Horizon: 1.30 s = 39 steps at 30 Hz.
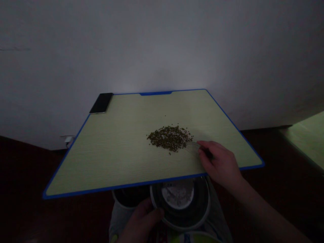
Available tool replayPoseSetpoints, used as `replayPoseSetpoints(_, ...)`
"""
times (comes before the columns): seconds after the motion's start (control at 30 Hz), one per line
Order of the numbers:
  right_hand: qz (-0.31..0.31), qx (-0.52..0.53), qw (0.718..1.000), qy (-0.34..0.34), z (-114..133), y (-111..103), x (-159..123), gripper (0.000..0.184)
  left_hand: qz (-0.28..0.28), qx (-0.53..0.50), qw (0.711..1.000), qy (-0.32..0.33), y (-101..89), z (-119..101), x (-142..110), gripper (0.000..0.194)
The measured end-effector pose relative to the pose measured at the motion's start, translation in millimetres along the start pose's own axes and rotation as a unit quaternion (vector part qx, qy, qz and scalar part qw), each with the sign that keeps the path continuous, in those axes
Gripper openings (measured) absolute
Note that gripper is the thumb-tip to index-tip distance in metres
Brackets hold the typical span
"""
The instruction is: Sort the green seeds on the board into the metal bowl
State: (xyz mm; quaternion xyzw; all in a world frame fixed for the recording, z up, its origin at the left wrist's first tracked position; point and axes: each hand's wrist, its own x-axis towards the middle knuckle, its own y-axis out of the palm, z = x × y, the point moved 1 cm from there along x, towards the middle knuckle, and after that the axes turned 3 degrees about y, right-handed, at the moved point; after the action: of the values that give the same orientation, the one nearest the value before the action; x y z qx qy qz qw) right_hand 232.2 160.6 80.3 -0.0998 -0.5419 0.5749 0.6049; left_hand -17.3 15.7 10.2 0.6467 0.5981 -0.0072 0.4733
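A loose pile of small dark greenish-brown beans or seeds (pixel 169 137) lies spread on a pale board-like table top (pixel 113 158) with a blue edge. My right hand (pixel 221 162) is at the pile's right side, its fingers closed on a thin, see-through-looking tool (pixel 192 145) whose outline is faint; its exact kind cannot be made out. Below the front edge, my left hand (pixel 143 219) grips the rim of a round metal bowl (pixel 202 216), thumb on the near left side. Some light falls on the bowl's bottom.
A dark phone-like slab (pixel 101 103) lies at the table's far left corner. Another dark bowl (pixel 131 197) sits on the lap, left of the held one, and a greenish rim (pixel 199 237) shows below. A plain wall (pixel 162 47) stands behind the table.
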Motion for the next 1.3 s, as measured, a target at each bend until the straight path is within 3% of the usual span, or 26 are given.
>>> replayPoseSetpoints(0.37,0.006,0.009,1.0,0.014,0,-7,-3,0.023,-0.025,0.014,1.0,-0.007,2.4,-6,-4,0.037)
replayPoseSetpoints(0.63,0.015,0.004,1.0,0.006,3,-5,-7,0.024,-0.009,0.029,1.0,-0.002,0.0,-4,-1,0.038)
replayPoseSetpoints(1.13,0.015,0.0,1.0,0.026,-6,2,5,0.026,-0.007,0.008,1.0,-0.001,-0.4,-2,-2,0.038)
replayPoseSetpoints(1.3,0.042,0.014,0.998,0.035,-7,1,11,0.027,-0.008,0.033,0.999,0.002,-3.1,-2,-1,0.04)
